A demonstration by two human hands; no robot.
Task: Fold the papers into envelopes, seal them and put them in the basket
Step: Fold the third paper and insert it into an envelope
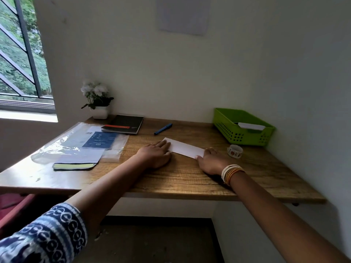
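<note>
— The desk (pixel 171 179)?
— Wood. My left hand (pixel 155 154) and right hand (pixel 210 161) lie flat, fingers straight, pinning the ends of the folded paper (pixel 187 148).
— Tip?
— I'd press the crease evenly. The basket (pixel 228 128) sits back-right, tape (pixel 235 151) near.

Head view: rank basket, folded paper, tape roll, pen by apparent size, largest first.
1. Basket
2. Folded paper
3. Pen and tape roll: unsure. The pen looks longer but thinner, and the roll sits nearer the camera, so I won't rank them.
</note>
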